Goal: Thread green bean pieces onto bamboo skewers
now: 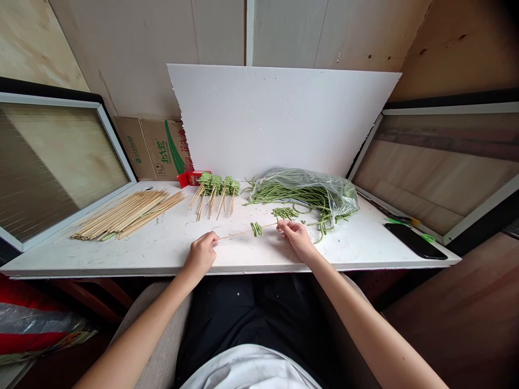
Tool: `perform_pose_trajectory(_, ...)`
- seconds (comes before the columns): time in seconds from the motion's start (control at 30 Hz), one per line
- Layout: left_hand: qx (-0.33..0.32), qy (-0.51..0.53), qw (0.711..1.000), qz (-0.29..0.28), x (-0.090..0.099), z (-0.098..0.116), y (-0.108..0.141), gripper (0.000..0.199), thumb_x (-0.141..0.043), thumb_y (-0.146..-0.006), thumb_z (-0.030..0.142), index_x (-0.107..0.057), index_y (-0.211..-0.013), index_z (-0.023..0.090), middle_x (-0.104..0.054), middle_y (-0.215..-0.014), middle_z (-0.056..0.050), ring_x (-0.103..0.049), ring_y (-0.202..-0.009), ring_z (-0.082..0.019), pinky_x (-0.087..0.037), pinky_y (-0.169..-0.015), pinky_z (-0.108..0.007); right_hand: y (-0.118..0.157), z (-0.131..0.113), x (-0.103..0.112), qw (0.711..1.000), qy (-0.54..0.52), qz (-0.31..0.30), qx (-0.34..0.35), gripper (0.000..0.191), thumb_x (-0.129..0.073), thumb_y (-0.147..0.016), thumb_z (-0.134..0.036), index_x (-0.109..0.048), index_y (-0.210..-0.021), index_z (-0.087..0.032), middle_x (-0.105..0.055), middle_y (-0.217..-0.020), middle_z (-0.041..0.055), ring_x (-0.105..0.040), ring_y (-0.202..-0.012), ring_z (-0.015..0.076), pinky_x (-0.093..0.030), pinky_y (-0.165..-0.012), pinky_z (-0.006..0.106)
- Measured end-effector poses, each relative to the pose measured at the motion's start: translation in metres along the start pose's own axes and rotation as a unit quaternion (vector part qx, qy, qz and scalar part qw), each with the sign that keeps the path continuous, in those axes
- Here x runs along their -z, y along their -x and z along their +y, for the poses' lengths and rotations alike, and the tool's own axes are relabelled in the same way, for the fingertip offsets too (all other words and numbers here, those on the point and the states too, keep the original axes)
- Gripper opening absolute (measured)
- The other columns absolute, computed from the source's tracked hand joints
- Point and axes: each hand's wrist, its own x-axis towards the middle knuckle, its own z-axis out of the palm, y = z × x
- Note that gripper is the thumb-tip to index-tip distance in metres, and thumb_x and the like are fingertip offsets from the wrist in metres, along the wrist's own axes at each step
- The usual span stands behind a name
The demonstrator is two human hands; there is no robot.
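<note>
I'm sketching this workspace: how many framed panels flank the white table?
2: the left panel by the left end of the table, the right panel by its right end. More may be out of view.

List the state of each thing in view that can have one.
Left hand: closed on one end of the held skewer
Right hand: closed at its other end
Held skewer: partly filled with green bean pieces
Filled skewers: lying grouped
Loose skewers: bare, piled
Plastic bag: lying, long beans partly out
Cut bean pieces: heaped loose
Phone: lying flat
White board: propped upright
</note>
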Motion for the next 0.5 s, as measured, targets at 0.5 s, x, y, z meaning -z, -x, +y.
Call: perform_pose_trajectory(0.5,-0.011,0.009,1.0,0.001,-0.0002,0.0,0.001,0.031,-0.043,-0.076,-0.002,-0.06,-0.081,0.023,-0.071,-0.079,-0.002,-0.072,-0.08,-0.019,-0.056,-0.074,-0.026,0.0,0.0067,-0.0093,1.0,-0.017,-0.023,0.001,0.048,-0.077,-0.076,-0.069,-0.074,-0.081,-0.022,-0.069,-0.084,0.0048,-0.057,-0.075,0.0193,-0.044,-0.07,0.031)
